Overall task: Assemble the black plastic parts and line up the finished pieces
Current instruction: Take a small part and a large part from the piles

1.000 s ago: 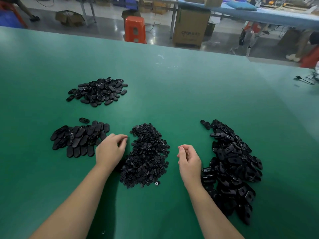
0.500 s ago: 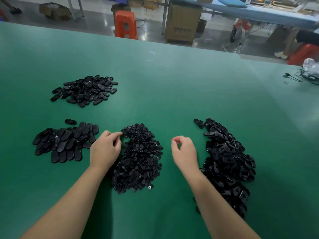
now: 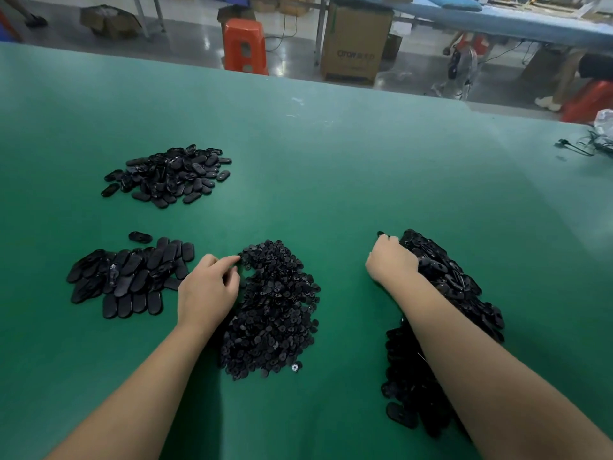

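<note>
- Left hand (image 3: pixel 207 290): the fingers are curled, with forefinger and thumb drawn close together at the left edge of the middle heap. Whether a small part is pinched between them cannot be told — the tips blur into the black pieces.
- Right hand (image 3: pixel 391 262): the fingers are bent down and closed over the far left end of the right-hand heap, gripping into the pieces there. The knuckles face the camera, so the fingertips are hidden.
- Middle heap (image 3: pixel 275 310): a mound of small black round-edged parts on the table, between the two forearms. One piece with a pale ring (image 3: pixel 294 367) lies at its near edge.
- Right-hand heap (image 3: pixel 454 287): larger black oblong shells, piled loosely and running from the right hand back under the right forearm toward the near edge of the view.
- Lined-up pieces (image 3: pixel 129 277): flat black oblong parts laid side by side in overlapping rows, just left of the left hand. One single piece (image 3: pixel 140 237) lies apart at the far side of the rows.
- Far heap (image 3: pixel 170 175): more black oblong parts in a loose pile, well beyond the rows.
- Green table (image 3: pixel 331 167): bears all four groups; a black cable (image 3: pixel 577 148) lies at its far right.
- Beyond the table — an orange stool (image 3: pixel 244 46) and a cardboard box (image 3: pixel 355 44) stand on the floor.
</note>
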The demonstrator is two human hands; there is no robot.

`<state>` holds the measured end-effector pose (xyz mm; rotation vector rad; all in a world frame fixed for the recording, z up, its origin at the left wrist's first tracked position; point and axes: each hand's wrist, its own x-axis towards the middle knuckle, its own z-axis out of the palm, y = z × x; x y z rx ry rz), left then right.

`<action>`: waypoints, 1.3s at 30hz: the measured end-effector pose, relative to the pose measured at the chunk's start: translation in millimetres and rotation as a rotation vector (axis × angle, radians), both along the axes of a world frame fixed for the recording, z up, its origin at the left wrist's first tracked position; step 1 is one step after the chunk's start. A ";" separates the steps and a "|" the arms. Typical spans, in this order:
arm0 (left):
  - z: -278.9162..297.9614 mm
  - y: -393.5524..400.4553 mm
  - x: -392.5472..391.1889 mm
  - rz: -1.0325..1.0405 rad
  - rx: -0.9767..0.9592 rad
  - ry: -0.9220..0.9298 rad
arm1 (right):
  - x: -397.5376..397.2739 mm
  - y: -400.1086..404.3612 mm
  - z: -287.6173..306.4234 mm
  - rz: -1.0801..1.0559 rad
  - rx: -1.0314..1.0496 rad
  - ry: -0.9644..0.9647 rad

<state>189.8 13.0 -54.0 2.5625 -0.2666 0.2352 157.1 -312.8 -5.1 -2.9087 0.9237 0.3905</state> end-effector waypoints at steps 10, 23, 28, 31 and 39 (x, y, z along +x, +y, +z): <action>1.7 0.4 -0.6 0.000 -0.001 -0.002 | -37.9 35.4 -13.1 0.286 -0.169 -0.203; 3.9 -0.1 -0.4 -0.009 0.011 0.012 | -48.7 33.9 -5.4 0.110 0.152 -0.384; 2.5 1.0 -0.2 -0.015 0.007 0.012 | -51.8 38.3 1.2 -0.034 0.453 -0.550; 2.1 1.4 0.3 -0.018 -0.003 0.009 | -57.8 49.4 3.2 -0.169 0.835 -0.696; 2.7 0.7 -0.5 -0.007 -0.039 -0.015 | -88.2 91.3 -25.4 -0.304 1.170 -0.841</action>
